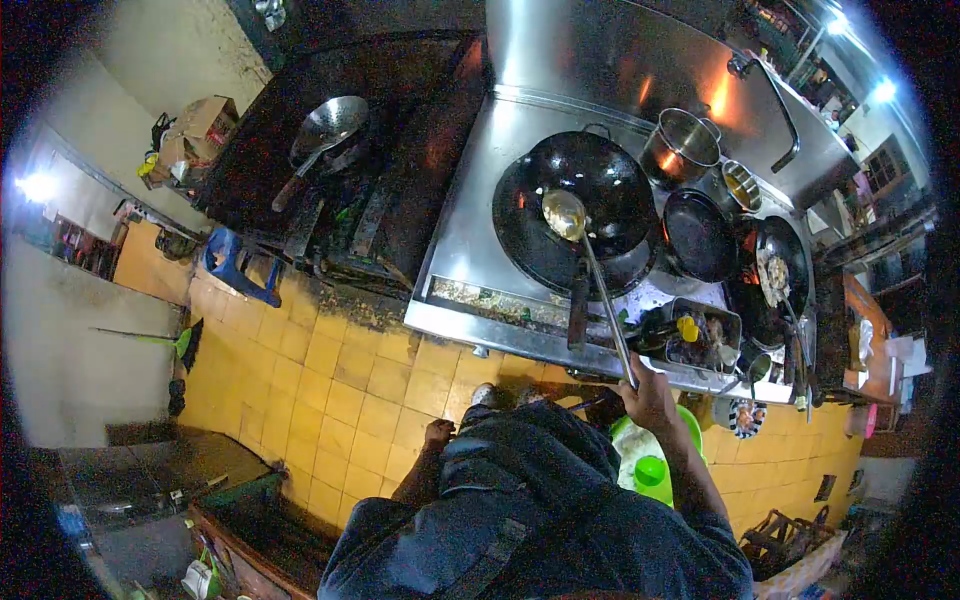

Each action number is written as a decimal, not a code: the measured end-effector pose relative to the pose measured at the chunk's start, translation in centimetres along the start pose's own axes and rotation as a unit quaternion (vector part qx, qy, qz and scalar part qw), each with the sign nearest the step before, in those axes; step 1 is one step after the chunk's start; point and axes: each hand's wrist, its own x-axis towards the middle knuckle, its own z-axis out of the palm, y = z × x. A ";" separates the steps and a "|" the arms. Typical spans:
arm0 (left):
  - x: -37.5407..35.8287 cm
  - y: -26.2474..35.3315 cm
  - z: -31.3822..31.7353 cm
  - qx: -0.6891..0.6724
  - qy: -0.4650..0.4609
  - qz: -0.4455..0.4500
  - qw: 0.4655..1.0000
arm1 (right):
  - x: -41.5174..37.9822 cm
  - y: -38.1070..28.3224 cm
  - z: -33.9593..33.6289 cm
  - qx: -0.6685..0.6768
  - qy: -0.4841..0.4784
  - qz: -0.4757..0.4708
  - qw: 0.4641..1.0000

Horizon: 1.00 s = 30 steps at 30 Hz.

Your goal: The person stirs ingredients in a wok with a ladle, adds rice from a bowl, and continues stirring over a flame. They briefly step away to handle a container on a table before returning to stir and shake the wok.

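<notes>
My right hand [650, 400] is closed around the long handle of a metal ladle [565, 216]. The ladle's bowl sits over a large black wok [600, 175] on the steel stove, with its handle slanting back across the wok's rim. A dark wok handle [578, 315] points toward me just left of the ladle. My left hand [438, 433] hangs low beside my dark clothing, above the yellow tiled floor, its fingers curled in with nothing visible in them.
Right of the wok are a steel pot [680, 147], a black pan [698, 232] and another wok [782, 250] with food on a utensil. A tray [712, 335] lies at the stove's front. Below stands a green basin [690, 425]. A blue stool [235, 265] is at left.
</notes>
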 end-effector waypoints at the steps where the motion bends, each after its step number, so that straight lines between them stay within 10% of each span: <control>1: 0.2 0.0 -0.1 0.055 -0.007 0.007 0.998 | -0.1 0.1 -0.2 0.003 -0.020 0.027 0.999; 12: 0.1 2.1 0.3 0.031 0.006 -0.066 0.997 | 0.7 -1.3 -1.5 0.012 -0.068 0.114 0.991; 20: 1.1 0.5 -1.0 0.062 -0.021 -0.014 0.998 | -0.7 1.4 0.4 -0.043 0.023 -0.014 0.999; 22: 1.3 0.8 -1.5 0.516 -0.118 0.191 0.827 | -0.3 0.4 -0.1 -0.026 0.002 0.017 1.000; 23: 1.3 0.6 -1.4 0.516 -0.118 0.191 0.827 | -0.1 0.0 -0.4 -0.008 -0.018 0.047 0.999; 25: 0.3 0.5 -0.7 0.070 -0.025 0.014 0.997 | 0.1 -0.2 -0.7 -0.015 -0.021 0.042 0.999; 30: 0.5 1.6 -0.2 0.130 0.002 -0.044 0.991 | 0.3 -0.5 -0.9 -0.017 -0.020 0.036 0.999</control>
